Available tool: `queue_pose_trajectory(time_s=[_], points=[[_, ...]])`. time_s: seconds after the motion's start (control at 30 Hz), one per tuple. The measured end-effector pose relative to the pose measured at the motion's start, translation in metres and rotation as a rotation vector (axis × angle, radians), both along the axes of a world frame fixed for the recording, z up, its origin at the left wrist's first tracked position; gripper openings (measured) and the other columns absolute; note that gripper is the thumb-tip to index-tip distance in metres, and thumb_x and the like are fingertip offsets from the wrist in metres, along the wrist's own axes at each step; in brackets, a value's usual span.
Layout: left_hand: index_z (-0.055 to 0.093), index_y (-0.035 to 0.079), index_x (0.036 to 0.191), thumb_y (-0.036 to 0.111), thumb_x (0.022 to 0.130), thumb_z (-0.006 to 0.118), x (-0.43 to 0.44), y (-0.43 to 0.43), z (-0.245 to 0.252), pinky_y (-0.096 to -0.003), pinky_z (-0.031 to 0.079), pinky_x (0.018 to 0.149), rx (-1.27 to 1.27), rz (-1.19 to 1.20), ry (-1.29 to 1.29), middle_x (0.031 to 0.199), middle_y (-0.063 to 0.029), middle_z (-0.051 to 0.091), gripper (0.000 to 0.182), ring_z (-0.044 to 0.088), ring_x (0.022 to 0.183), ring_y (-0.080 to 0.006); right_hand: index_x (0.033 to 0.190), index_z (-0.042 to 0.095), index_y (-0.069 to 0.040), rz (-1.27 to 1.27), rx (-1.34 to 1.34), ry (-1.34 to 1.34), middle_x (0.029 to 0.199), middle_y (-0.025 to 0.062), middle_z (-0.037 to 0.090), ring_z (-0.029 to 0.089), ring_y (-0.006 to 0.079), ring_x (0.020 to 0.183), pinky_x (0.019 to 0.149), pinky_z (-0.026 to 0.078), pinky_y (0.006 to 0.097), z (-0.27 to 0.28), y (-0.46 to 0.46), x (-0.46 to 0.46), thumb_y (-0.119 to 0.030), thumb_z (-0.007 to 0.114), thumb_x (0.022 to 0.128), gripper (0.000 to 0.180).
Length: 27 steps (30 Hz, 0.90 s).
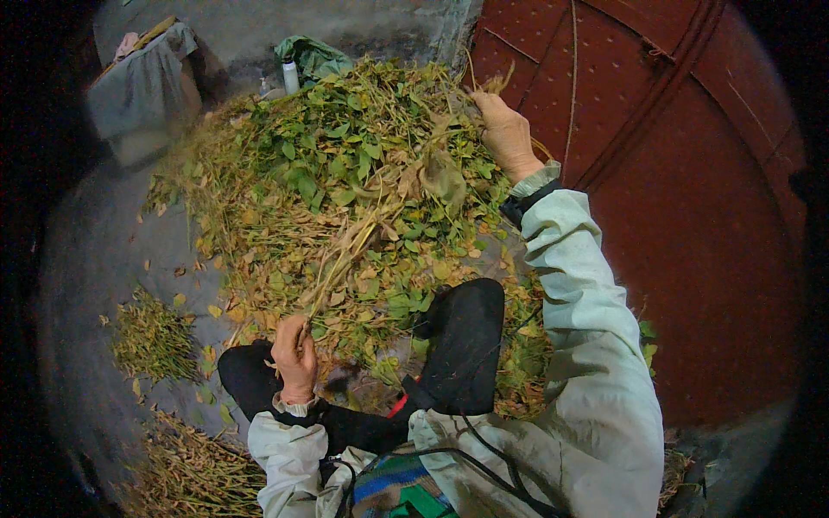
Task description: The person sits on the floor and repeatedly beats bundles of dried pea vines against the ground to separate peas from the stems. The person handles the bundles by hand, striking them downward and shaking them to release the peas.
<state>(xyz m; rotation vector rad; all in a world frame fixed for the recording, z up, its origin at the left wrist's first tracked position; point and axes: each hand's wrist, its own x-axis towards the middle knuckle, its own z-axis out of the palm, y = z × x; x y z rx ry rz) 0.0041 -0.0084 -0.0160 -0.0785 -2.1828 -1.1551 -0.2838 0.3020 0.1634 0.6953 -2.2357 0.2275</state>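
My left hand (296, 356) is closed around the lower ends of a bundle of dry yellowish bean plant stalks (353, 249), just above my left knee. The stalks slant up to the right, with withered leaves and blurred tops. Stretched forward to the right, my right hand (507, 133) grips a thin stalk with wispy dry ends (497, 81); whether it joins the bundle I cannot tell. Beneath both hands lies a large heap of green and yellow leafy plants (337, 139).
A small pile of pods (155, 337) lies on the grey floor at left, with a stalk pile (194, 469) below it. A red metal door (699, 259) stands at right. Behind the heap are a white bottle (290, 76), a green bag (314, 57) and a cloth-covered object (146, 87).
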Motion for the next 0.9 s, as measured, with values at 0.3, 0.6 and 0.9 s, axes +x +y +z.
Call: queue_pose_trajectory(time_s=[0.3, 0.6, 0.9], points=[[0.056, 0.002, 0.1, -0.008, 0.07, 0.049, 0.001, -0.002, 0.0, -0.0342, 0.045, 0.069, -0.065, 0.0, 0.042, 0.092, -0.0162, 0.056, 0.033, 0.057, 0.082, -0.0328, 0.092, 0.047, -0.008, -0.137, -0.053, -0.091, 0.086, 0.0151, 0.055, 0.054, 0.0377, 0.08, 0.063, 0.043, 0.0467, -0.014, 0.001, 0.005, -0.006, 0.051, 0.074, 0.019], [0.055, 0.0, 0.099, -0.003, 0.075, 0.05, 0.002, -0.001, -0.008, -0.0306, 0.044, 0.066, 0.121, -0.056, -0.121, 0.086, -0.0131, 0.056, 0.025, 0.056, 0.074, -0.0263, 0.103, 0.048, -0.001, -0.109, -0.671, -0.395, 0.087, 0.0106, 0.055, 0.053, 0.0251, 0.081, 0.07, 0.042, 0.0386, -0.048, 0.017, -0.041, -0.03, 0.05, 0.087, 0.033], [0.055, -0.003, 0.1, 0.015, 0.085, 0.056, 0.003, -0.01, -0.006, -0.0248, 0.043, 0.064, 0.681, -0.225, -0.47, 0.085, -0.0044, 0.056, 0.024, 0.054, 0.072, -0.0123, 0.107, 0.049, -0.005, 0.676, -0.681, -0.544, 0.076, -0.0045, 0.051, 0.045, 0.0051, 0.065, 0.059, 0.038, 0.0207, -0.029, 0.02, -0.028, -0.019, 0.054, 0.087, 0.025]])
